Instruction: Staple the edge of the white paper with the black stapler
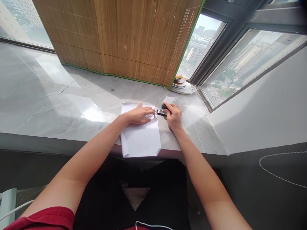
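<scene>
So the left hand [141, 115] lay palm-down on the white paper [142, 140], fingers loosely out, while the right hand [175, 117] was curled around a black stapler [161, 112]. The paper hung slightly over the tiled windowsill's [54, 108] front, and the stapler's nose was right by its right edge, couldn't tell if touching.

- Far centre: green-edged bamboo blind [124, 38]
- Far right, beside it: probably stacked plates [179, 84], partly hidden
- Right: window [247, 65] onto buildings
- Near right: pale cord [259, 162]
</scene>
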Tool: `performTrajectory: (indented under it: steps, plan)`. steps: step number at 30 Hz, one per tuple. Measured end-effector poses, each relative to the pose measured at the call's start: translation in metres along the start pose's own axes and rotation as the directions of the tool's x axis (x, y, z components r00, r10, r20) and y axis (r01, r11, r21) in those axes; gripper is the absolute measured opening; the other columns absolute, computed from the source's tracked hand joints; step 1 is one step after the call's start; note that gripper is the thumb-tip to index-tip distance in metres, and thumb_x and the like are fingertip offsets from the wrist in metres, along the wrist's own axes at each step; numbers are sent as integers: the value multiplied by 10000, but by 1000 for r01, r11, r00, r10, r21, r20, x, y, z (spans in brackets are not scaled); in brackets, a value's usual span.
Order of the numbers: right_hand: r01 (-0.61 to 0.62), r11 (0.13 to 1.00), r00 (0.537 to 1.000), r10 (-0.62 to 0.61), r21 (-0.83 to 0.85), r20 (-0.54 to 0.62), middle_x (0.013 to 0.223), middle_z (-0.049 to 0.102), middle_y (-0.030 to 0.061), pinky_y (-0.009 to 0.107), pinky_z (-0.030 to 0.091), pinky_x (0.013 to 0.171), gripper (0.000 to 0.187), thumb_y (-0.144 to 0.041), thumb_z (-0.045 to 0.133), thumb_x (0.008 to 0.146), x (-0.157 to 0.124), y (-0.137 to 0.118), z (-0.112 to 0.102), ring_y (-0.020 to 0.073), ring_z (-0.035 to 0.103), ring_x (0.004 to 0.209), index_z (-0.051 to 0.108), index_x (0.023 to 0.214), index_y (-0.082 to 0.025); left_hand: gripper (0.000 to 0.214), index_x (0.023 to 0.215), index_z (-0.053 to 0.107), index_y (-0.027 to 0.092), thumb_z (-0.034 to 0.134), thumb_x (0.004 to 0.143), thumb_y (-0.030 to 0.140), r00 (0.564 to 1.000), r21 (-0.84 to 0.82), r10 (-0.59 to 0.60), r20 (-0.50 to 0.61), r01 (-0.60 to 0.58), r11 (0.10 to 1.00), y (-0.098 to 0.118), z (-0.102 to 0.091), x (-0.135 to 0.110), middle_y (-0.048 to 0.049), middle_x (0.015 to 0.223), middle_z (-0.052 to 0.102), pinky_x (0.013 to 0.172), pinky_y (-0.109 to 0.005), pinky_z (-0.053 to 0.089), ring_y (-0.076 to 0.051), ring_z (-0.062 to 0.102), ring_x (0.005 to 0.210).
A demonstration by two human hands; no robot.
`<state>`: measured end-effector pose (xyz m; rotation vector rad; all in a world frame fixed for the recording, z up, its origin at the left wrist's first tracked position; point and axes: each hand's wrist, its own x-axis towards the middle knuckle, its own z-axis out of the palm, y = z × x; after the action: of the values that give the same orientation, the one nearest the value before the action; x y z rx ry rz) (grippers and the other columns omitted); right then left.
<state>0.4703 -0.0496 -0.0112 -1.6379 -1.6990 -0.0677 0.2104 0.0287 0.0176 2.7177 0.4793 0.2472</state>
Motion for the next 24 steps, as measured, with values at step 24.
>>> performTrajectory:
  steps: [24]
  plan:
    - [358,892,918,-282,-277,279,1032,668,118,450,340,876,338,-118,576,987,-14,-28,-3,295,495,1037,881,1005,-264,486,1511,659,359,524,1070,509,1000,21,-17,-1,17,1000,-11,-2,-6,-51,1689,560,1367,-545,137,-302,491,1569]
